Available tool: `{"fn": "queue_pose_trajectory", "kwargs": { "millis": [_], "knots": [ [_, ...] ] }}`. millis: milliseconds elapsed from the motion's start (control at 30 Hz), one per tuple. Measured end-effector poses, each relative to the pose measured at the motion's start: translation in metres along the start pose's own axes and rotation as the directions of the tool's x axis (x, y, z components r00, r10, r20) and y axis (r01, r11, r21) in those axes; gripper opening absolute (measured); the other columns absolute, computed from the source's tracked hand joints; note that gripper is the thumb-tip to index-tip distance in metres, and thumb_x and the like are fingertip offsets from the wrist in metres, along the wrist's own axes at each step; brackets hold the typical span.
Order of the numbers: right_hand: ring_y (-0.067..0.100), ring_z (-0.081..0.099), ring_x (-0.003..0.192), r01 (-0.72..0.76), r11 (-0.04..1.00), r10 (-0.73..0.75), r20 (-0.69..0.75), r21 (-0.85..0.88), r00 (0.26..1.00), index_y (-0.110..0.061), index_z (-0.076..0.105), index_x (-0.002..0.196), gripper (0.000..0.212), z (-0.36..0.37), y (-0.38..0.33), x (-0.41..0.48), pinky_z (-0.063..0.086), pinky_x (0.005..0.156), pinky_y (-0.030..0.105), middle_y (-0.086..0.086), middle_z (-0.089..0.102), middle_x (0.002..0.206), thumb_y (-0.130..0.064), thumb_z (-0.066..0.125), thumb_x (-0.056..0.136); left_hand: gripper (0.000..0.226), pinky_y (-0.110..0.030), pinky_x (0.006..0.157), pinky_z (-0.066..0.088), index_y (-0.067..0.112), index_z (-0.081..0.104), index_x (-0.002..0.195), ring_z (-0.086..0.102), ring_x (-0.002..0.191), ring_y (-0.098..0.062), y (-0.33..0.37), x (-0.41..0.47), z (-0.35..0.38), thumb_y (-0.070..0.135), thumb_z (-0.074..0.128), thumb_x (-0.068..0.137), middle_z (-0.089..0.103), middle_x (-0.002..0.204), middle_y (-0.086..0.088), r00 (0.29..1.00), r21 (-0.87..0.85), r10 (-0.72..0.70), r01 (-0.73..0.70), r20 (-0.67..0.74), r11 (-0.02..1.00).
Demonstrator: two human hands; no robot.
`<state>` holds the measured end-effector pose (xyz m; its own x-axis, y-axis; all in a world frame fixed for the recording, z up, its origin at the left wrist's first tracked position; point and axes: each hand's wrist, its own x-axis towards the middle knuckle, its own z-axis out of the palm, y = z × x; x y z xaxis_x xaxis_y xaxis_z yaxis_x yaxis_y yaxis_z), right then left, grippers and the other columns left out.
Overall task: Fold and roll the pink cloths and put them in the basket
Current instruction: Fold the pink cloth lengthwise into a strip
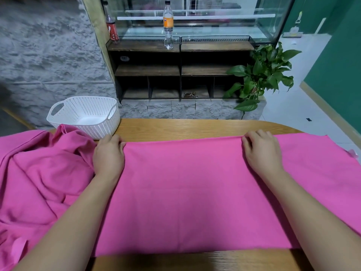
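Pink cloth (185, 192), plain soft fabric, lies flat and smooth across the wooden tabletop (175, 128), its far edge straight. Left hand (108, 155) and right hand (261, 153) sit on that far edge, well apart; the fingers of both hands curl over it and grip the fabric. Crumpled pink cloth heap (39, 173) lies at left, touching the white perforated plastic basket (64, 118) at the tabletop's far-left end.
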<state>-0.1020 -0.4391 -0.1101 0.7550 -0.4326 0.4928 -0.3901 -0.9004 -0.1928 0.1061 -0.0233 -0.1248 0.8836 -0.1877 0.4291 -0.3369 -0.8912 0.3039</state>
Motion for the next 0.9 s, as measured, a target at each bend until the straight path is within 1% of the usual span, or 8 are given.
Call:
{"fn": "queue_pose_trajectory", "kwargs": {
  "millis": [167, 300, 400, 567, 700, 767, 833, 900],
  "knots": [
    [0.038, 0.055, 0.082, -0.049, 0.997, 0.051, 0.039, -0.061, 0.998, -0.01, 0.067, 0.088, 0.021, 0.016, 0.003, 0.012, 0.044, 0.075, 0.046, 0.013, 0.064, 0.086, -0.028, 0.065, 0.1, 0.002, -0.048, 0.074, 0.051, 0.014, 0.067, 0.093, 0.059, 0.091, -0.039, -0.001, 0.001, 0.001, 0.016, 0.067, 0.095, 0.062, 0.092, -0.011, 1.0, 0.015, -0.004, 0.004, -0.014, 1.0],
    [0.036, 0.055, 0.084, -0.064, 0.993, 0.065, 0.005, -0.103, 0.998, -0.01, 0.066, 0.088, 0.027, 0.024, 0.008, 0.008, 0.041, 0.074, 0.044, 0.013, 0.063, 0.088, -0.034, 0.067, 0.1, 0.002, -0.047, 0.073, 0.05, 0.014, 0.068, 0.095, 0.06, 0.092, -0.039, -0.003, 0.0, 0.002, 0.016, 0.067, 0.096, 0.063, 0.093, -0.011, 0.999, 0.042, 0.002, 0.0, -0.039, 0.999],
    [0.036, 0.054, 0.084, -0.058, 0.993, 0.057, -0.011, -0.103, 0.998, -0.01, 0.066, 0.088, 0.028, 0.024, 0.009, 0.007, 0.041, 0.073, 0.044, 0.013, 0.062, 0.087, -0.035, 0.068, 0.1, 0.003, -0.048, 0.073, 0.05, 0.014, 0.068, 0.096, 0.06, 0.093, -0.041, -0.007, 0.004, 0.002, 0.015, 0.065, 0.097, 0.063, 0.094, -0.014, 0.999, 0.063, -0.012, 0.015, -0.047, 0.998],
    [0.035, 0.051, 0.086, -0.016, 0.991, 0.011, -0.037, -0.135, 0.999, -0.009, 0.066, 0.087, 0.027, 0.026, 0.008, 0.006, 0.037, 0.076, 0.046, 0.012, 0.061, 0.088, -0.033, 0.068, 0.1, 0.005, -0.05, 0.068, 0.049, 0.008, 0.062, 0.095, 0.061, 0.09, -0.044, -0.008, 0.008, 0.0, 0.012, 0.064, 0.096, 0.061, 0.094, -0.019, 1.0, 0.137, 0.009, -0.007, -0.009, 0.991],
    [0.035, 0.051, 0.086, -0.022, 0.989, 0.017, -0.035, -0.144, 0.999, -0.01, 0.066, 0.087, 0.027, 0.026, 0.006, 0.006, 0.038, 0.077, 0.046, 0.011, 0.062, 0.087, -0.034, 0.068, 0.1, 0.006, -0.051, 0.067, 0.05, 0.005, 0.062, 0.095, 0.061, 0.09, -0.045, -0.001, 0.01, -0.003, 0.011, 0.063, 0.095, 0.06, 0.094, -0.021, 1.0, 0.173, -0.001, -0.002, 0.02, 0.985],
    [0.034, 0.05, 0.084, -0.014, 0.991, 0.009, -0.033, -0.136, 0.999, -0.009, 0.066, 0.087, 0.027, 0.027, 0.007, 0.006, 0.038, 0.076, 0.046, 0.011, 0.062, 0.086, -0.033, 0.067, 0.1, 0.009, -0.051, 0.07, 0.051, 0.006, 0.061, 0.095, 0.06, 0.093, -0.045, 0.0, 0.009, -0.004, 0.014, 0.065, 0.096, 0.06, 0.096, -0.02, 0.999, 0.14, -0.038, 0.034, 0.023, 0.99],
    [0.034, 0.05, 0.083, -0.001, 0.993, -0.003, -0.036, -0.119, 0.999, -0.009, 0.065, 0.086, 0.027, 0.027, 0.007, 0.006, 0.038, 0.074, 0.045, 0.011, 0.061, 0.085, -0.032, 0.067, 0.101, 0.016, -0.05, 0.073, 0.051, 0.009, 0.062, 0.093, 0.06, 0.096, -0.043, -0.003, 0.008, -0.006, 0.023, 0.068, 0.096, 0.06, 0.098, -0.017, 0.996, 0.091, -0.08, 0.077, 0.03, 0.993],
    [0.033, 0.049, 0.082, 0.008, 0.995, -0.013, -0.045, -0.104, 0.999, -0.009, 0.064, 0.085, 0.027, 0.028, 0.007, 0.006, 0.037, 0.073, 0.044, 0.01, 0.06, 0.083, -0.03, 0.067, 0.101, 0.019, -0.049, 0.074, 0.052, 0.012, 0.064, 0.092, 0.061, 0.093, -0.043, -0.007, 0.007, -0.009, 0.03, 0.071, 0.095, 0.059, 0.098, -0.015, 0.993, 0.055, -0.108, 0.105, 0.046, 0.993]
  ]
}}
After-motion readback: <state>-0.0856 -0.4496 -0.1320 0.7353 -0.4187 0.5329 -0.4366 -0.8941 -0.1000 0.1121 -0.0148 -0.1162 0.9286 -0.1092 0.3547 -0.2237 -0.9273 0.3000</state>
